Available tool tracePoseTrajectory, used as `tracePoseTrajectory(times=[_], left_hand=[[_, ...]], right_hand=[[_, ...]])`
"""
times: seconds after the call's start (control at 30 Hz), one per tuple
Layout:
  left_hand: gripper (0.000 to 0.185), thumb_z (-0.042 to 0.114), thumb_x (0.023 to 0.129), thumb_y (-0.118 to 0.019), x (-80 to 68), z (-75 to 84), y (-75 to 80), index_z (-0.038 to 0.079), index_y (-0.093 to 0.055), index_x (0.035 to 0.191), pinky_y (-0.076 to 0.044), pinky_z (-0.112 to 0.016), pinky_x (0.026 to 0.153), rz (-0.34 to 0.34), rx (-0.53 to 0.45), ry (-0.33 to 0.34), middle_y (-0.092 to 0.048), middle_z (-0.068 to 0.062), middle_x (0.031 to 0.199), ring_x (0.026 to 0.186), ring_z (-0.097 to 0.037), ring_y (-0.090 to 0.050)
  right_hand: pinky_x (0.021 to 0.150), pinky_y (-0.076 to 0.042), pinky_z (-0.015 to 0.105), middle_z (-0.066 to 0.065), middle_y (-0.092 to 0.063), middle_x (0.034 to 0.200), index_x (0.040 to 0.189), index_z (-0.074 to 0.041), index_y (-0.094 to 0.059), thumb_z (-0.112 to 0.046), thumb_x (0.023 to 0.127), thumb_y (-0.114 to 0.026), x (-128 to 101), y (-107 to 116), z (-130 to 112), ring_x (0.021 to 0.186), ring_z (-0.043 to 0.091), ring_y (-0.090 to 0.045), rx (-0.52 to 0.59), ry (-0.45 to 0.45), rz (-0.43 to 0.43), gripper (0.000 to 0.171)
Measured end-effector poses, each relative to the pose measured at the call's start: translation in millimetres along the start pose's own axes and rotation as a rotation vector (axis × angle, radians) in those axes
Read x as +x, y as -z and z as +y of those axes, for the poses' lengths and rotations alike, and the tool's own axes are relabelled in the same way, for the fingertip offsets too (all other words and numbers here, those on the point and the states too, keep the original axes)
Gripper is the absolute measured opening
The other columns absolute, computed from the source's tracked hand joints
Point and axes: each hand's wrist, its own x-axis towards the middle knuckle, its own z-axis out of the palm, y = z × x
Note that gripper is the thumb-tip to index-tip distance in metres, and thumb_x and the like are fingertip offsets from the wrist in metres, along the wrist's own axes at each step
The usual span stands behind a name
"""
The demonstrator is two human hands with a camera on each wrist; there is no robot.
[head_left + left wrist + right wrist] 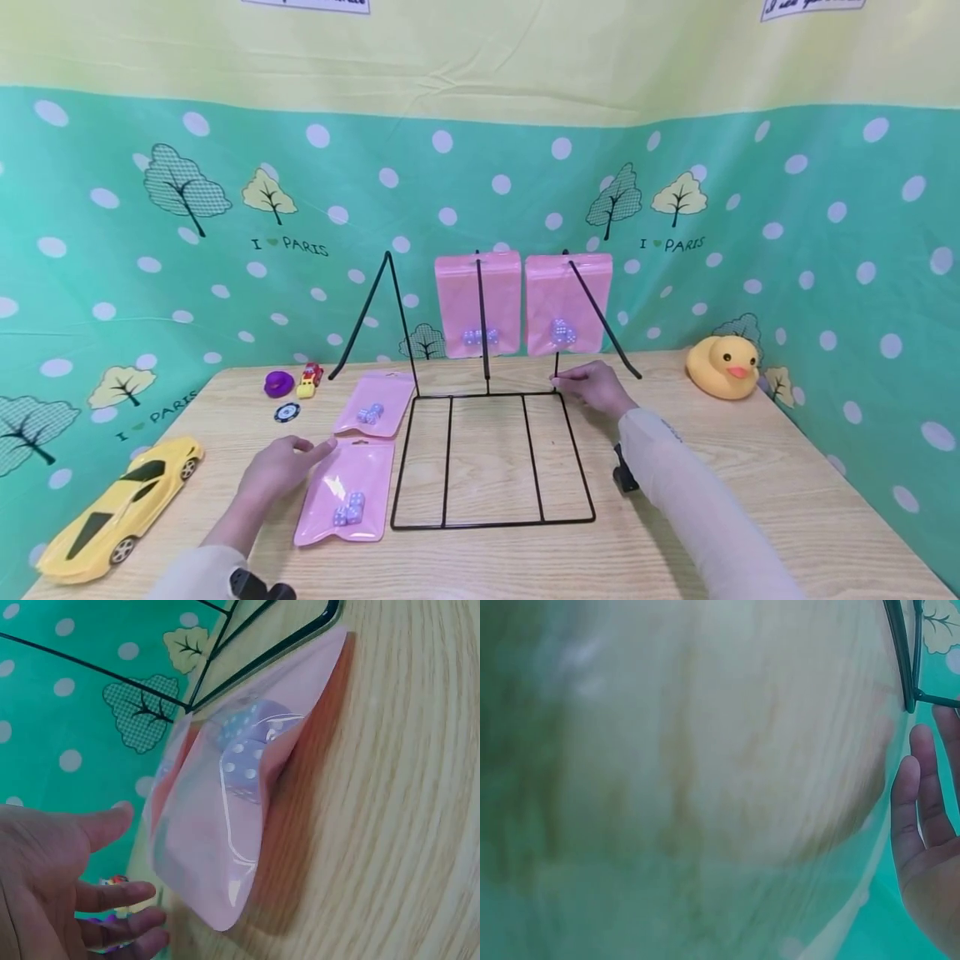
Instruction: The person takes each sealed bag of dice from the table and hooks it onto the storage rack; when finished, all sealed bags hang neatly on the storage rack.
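A black wire display rack (493,525) stands on the table with three sloping hooks. Two pink zip bags hang on it, one on the middle hook (457,292) and one on the right hook (542,292), each with dice low inside. My right hand (597,388) pinches the rack's upright at its rear right corner. Left of the rack, two more pink bags of dice lie flat, a far one (386,392) and a near one (322,496). My left hand (281,467) is beside the near bag's top edge, fingers apart and nearly straight in the left wrist view.
A yellow toy car (123,508) lies at the left. Behind it are a purple toy duck (278,383), a small red-and-yellow toy car (309,380) and a poker chip (287,412). A large yellow duck (722,368) sits back right. A dotted green cloth (510,217) hangs behind the table.
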Motion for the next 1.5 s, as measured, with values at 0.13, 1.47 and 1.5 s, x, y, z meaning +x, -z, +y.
tracePoseTrajectory(times=[0.13, 1.47, 1.5], left_hand=[[0.084, 0.063, 0.096, -0.058, -0.5, 0.6, -3.8, -0.017, -0.056, 0.122, -0.051, -0.048, 0.079, 0.01, 0.0, 0.003, -0.063, -0.033, 0.11, 0.094, -0.038, -0.062], [0.056, 0.046, 0.099, -0.061, -0.9, -4.4, -19.4, -0.002, -0.059, 0.126, -0.017, -0.084, 0.092, 0.047, -0.09, -0.07, -0.063, -0.032, 0.119, 0.108, -0.053, -0.058], [0.055, 0.048, 0.1, -0.059, -1.2, -4.6, -19.2, -0.001, -0.059, 0.125, -0.017, -0.084, 0.092, 0.047, -0.095, -0.071, -0.063, -0.033, 0.119, 0.108, -0.053, -0.058]], right_hand=[[0.061, -0.05, 0.027, 0.011, -0.076, 0.108, 0.115, -0.008, -0.077, -0.024, 0.096, -0.073, 1.0, -1.7, 1.5, 0.068, 0.015, -0.059, -0.001, -0.005, 0.012, 0.026], [0.056, -0.045, 0.027, 0.006, -0.077, 0.102, 0.112, -0.01, -0.078, -0.024, 0.095, -0.075, 1.5, -1.6, 0.9, 0.062, 0.015, -0.055, -0.015, -0.012, 0.019, 0.023], [0.056, -0.045, 0.026, 0.006, -0.077, 0.101, 0.112, -0.01, -0.078, -0.024, 0.095, -0.075, 1.4, -1.8, 1.0, 0.062, 0.015, -0.055, -0.016, -0.013, 0.018, 0.022]])
